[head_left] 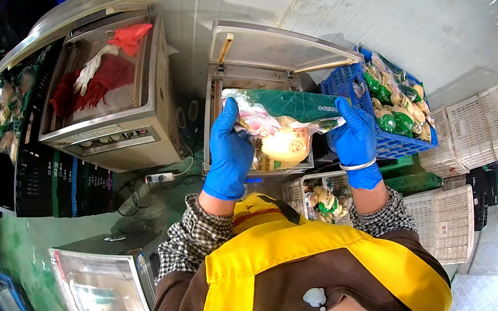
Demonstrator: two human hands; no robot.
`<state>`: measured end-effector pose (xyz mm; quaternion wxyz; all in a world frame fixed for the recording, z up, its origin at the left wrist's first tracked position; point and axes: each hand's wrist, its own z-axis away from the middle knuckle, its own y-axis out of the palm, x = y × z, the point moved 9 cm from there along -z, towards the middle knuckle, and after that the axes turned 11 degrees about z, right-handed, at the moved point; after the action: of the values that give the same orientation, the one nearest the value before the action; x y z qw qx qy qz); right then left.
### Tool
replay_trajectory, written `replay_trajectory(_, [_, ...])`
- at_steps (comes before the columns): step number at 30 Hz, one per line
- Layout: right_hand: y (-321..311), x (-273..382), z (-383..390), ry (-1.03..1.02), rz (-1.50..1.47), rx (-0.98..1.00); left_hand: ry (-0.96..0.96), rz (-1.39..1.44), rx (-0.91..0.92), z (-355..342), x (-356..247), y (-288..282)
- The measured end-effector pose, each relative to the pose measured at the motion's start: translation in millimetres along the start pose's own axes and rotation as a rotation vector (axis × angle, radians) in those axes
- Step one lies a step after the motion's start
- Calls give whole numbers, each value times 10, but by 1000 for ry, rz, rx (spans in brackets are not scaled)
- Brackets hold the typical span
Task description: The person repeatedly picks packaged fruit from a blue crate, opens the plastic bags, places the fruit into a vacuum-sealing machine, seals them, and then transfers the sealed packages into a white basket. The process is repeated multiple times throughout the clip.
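Note:
Both my hands wear blue gloves. A clear and green plastic food bag (297,107) is stretched between them, with pale, rounded food and some pinkish white pieces inside. My left hand (227,152) grips its left edge, the thumb on top. On the bag's right edge, my right hand (354,142) is closed, a white band round its wrist. The bag is held above a metal vacuum packing machine (212,119), whose lid (284,46) stands raised. Much of the machine's bed is hidden behind the bag and my hands.
At right stands a blue crate (400,143) of filled bags, beside stacked white crates (485,124). A second vacuum machine (117,144) at left carries red cloth and a white glove. A white crate (295,197) with bags is near my body; another machine (105,295) stands lower left.

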<state>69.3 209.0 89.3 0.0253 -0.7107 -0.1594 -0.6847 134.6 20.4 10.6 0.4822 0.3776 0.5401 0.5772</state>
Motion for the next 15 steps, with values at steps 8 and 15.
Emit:
replay_trajectory(8, [19, 40, 121, -15, 100, -48, 59, -39, 37, -93, -147, -100])
replay_trajectory(15, [17, 66, 191, 62, 87, -54, -58, 120, 56, -145, -62, 22])
